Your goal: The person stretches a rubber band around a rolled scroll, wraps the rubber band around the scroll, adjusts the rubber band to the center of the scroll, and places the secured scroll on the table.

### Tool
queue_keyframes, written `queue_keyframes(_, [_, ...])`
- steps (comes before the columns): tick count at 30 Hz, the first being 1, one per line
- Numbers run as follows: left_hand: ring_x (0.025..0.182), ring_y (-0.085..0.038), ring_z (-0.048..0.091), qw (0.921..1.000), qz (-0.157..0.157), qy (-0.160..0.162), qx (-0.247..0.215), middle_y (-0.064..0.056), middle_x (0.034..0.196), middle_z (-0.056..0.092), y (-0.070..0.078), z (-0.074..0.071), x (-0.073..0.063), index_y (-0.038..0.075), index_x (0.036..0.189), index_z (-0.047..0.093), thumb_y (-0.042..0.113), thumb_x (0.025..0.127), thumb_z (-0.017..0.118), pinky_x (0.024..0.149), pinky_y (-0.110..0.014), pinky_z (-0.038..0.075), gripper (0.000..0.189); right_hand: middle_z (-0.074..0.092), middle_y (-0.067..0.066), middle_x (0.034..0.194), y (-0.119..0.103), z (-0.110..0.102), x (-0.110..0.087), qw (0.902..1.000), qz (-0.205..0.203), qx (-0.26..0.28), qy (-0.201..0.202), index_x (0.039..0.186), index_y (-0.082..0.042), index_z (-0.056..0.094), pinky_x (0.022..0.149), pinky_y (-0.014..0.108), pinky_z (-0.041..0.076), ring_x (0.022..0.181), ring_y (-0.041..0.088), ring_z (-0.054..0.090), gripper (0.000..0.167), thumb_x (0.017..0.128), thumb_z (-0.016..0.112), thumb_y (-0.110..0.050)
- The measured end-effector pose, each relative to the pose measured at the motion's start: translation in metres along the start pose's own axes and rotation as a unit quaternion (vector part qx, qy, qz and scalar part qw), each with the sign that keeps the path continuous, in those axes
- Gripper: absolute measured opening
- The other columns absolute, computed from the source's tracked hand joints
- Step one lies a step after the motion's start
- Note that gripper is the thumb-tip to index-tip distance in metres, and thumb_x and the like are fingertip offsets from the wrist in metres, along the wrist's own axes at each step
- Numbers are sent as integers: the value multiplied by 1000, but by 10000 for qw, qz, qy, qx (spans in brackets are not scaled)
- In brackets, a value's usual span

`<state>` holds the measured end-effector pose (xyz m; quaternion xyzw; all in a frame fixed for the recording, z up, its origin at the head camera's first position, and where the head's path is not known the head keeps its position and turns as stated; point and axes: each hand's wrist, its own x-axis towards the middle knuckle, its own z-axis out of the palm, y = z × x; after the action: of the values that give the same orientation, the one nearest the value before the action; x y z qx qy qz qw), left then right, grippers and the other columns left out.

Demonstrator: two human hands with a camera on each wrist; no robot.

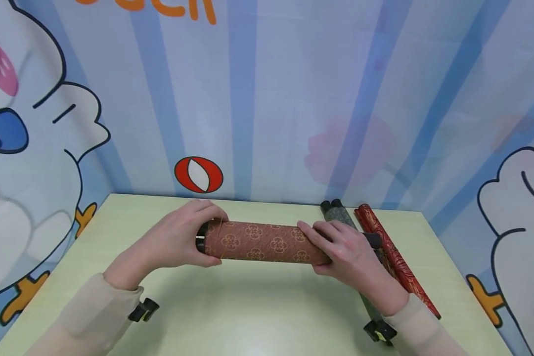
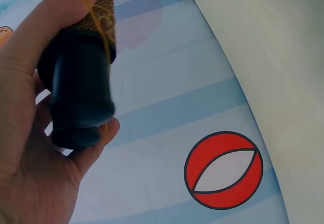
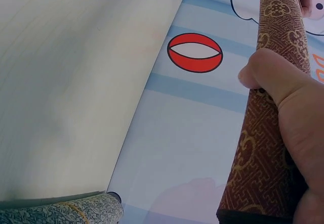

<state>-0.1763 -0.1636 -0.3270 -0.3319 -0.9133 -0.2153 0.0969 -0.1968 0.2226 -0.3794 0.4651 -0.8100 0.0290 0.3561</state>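
A rolled scroll [image 1: 258, 242] in brown-red cloth with gold flower patterns is held level above the table. My left hand [image 1: 182, 237] grips its left end, with the thumb below and the fingers over the top in the head view. In the left wrist view, black roller knobs [image 2: 83, 82] stick out of that end, and a thin yellow elastic band [image 2: 104, 32] runs over the cloth under my thumb. My right hand [image 1: 344, 249] holds the scroll near its right end, its thumb [image 3: 276, 72] across the cloth. A black knob [image 1: 372, 241] shows beyond that hand.
On the pale table [image 1: 249, 316], a grey-green patterned scroll [image 1: 338, 213] lies at the right, partly behind my right hand. A red scroll [image 1: 396, 252] with gold pattern lies beside it. A printed cartoon backdrop [image 1: 271, 99] stands along the table's far edge.
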Motion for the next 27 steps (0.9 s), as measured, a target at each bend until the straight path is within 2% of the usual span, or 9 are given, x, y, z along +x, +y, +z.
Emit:
queue_keyframes(4, [106,-14,57,9998,-48,-164,37,10,110,64,1,-1,-1,24,112,66,33,67,103,83,-39,58,59,69,13,113,-1,1,1,10000,-37,-34,-38,149,-9,62,75,46,64,91,30,68,95,64,97,-27])
queue_keyframes(9, [103,-12,56,9993,-87,-346,-125,12,108,62,0,-3,1,25,111,65,31,69,101,82,-38,57,56,70,12,112,-1,1,1,10000,-34,-36,-40,149,-9,62,74,46,64,90,30,68,95,63,97,-27])
queue_keyframes(14, [102,-11,57,9972,-159,-444,-587,11,110,64,-3,-6,2,25,113,65,26,72,99,82,-37,57,54,70,12,112,-1,2,1,10000,26,28,-19,149,-10,62,72,46,64,90,30,68,95,63,98,-27])
queue_keyframes(19, [103,-13,59,9942,-245,-375,-979,10,113,64,-8,-11,-1,25,117,65,24,72,98,81,-37,59,56,70,12,113,-2,2,4,9999,58,80,23,150,-11,62,69,45,63,90,30,67,94,64,96,-25])
queue_keyframes(23, [105,-16,59,9954,-363,-240,-857,8,115,63,-8,-18,-4,23,117,66,28,74,98,87,-41,58,54,70,11,112,-2,2,5,9999,-35,-95,-41,149,-11,63,71,45,63,89,30,66,95,63,98,-29])
queue_keyframes(27, [106,-16,59,9976,-426,8,-543,8,113,63,-7,-24,-9,21,114,69,30,75,98,91,-43,56,50,69,11,111,-1,5,1,9998,14,-168,-114,147,-11,64,70,45,63,88,30,64,96,61,100,-31])
